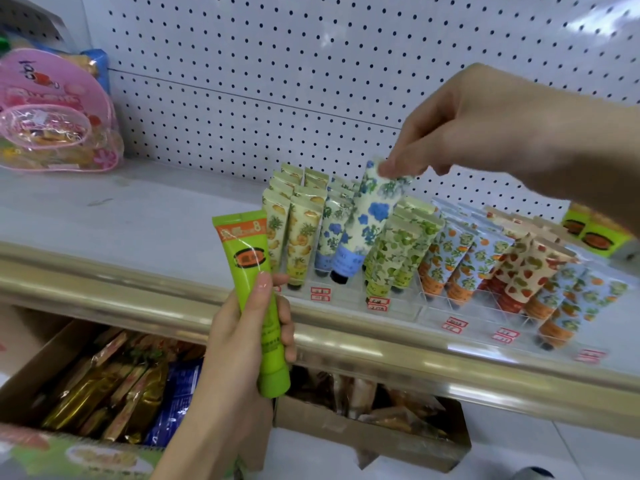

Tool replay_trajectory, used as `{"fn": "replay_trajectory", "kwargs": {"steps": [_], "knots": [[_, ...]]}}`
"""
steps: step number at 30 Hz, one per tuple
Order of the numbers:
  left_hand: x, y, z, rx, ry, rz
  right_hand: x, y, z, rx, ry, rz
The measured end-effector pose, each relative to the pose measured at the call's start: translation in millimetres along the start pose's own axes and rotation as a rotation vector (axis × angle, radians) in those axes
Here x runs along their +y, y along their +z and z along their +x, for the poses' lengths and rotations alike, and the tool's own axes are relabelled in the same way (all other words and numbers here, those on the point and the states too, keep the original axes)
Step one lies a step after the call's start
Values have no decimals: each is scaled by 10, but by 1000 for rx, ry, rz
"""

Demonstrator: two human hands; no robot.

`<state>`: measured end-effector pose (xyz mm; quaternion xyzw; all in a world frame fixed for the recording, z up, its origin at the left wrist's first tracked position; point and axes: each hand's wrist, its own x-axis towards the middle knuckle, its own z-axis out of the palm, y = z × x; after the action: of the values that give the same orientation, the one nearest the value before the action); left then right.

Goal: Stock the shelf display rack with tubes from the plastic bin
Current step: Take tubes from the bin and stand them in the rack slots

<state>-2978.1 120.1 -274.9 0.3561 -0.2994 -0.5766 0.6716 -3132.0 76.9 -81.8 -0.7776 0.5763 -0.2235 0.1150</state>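
The display rack (pixel 349 301) on the shelf (pixel 121 216) is seen largely filled: stocked tubes (pixel 460 258) in pineapple, blue-flower, green-leaf, orange and strawberry prints are stood cap-down in its clear slots. A blue-flowered tube (pixel 369 216) is pinched at its crimped top by the right grip (pixel 485 126) and is held tilted, its dark cap at the front of the blue row; it is judged not yet seated. A green tube (pixel 249 268) is clamped upright in the left grip (pixel 242 341), in front of the shelf edge, and is probably to be placed next. The plastic bin is not shown, so how many tubes are left cannot be told
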Motion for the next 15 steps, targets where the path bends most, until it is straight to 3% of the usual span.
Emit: {"fn": "replay_trajectory", "kwargs": {"steps": [15], "knots": [[50, -70, 22, -43, -30, -114, 176, 323, 353, 31, 120, -184]]}}
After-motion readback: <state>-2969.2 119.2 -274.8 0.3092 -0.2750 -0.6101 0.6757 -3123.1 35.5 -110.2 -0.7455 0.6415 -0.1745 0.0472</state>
